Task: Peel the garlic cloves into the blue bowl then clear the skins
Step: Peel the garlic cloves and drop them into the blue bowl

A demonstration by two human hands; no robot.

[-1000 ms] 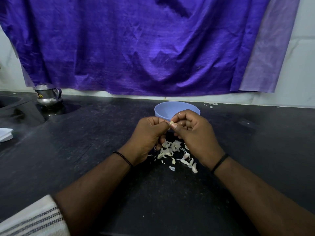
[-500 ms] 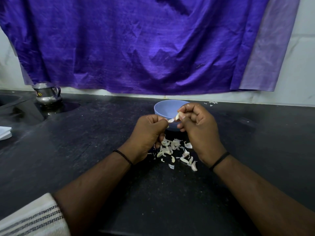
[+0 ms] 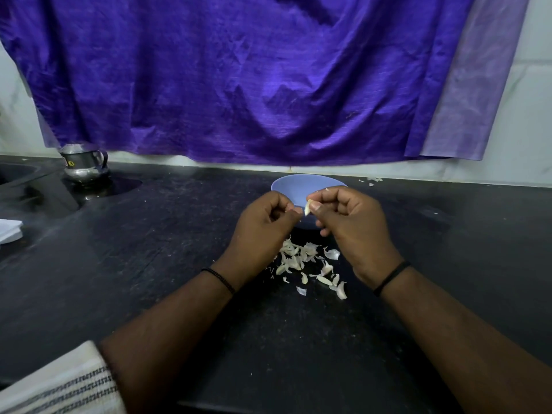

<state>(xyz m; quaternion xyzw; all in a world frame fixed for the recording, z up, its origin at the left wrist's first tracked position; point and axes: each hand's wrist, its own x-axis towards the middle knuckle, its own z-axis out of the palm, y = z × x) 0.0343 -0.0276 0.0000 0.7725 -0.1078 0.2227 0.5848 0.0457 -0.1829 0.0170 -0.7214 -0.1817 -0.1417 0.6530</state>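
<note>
Peeling is in hand: a garlic clove (image 3: 307, 207) is pinched by the right hand (image 3: 352, 231) before the blue bowl (image 3: 294, 189); the left hand (image 3: 263, 231) is curled, its contents indiscernible. Dropping it in likely follows.

There is one view only, from a camera worn on the person's head, looking forward and down across the dark worktop (image 3: 149, 264) toward the wall. It sits close: both forearms rise from the bottom edge, and purple cloth (image 3: 239, 79) fills the upper frame.
</note>
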